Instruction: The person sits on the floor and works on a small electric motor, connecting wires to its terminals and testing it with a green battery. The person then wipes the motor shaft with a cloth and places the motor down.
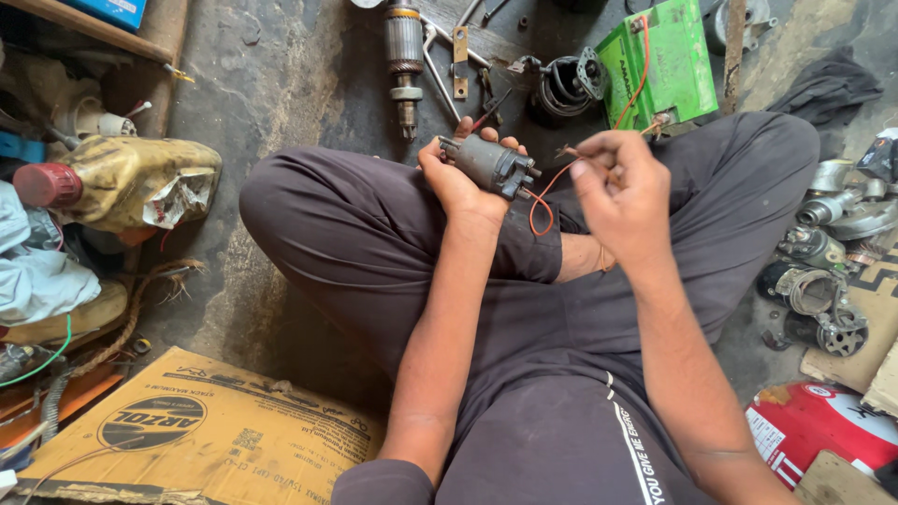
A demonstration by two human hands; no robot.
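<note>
My left hand [456, 180] is wrapped around a small grey metal cylindrical solenoid [490, 165], held above my crossed legs. My right hand [619, 192], just to its right, pinches the end of a thin orange wire [541, 208] that loops down from the solenoid. A green rectangular battery [666, 67] sits on the far floor.

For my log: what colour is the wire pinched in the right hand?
Orange wire, running toward the green battery; head view.
</note>
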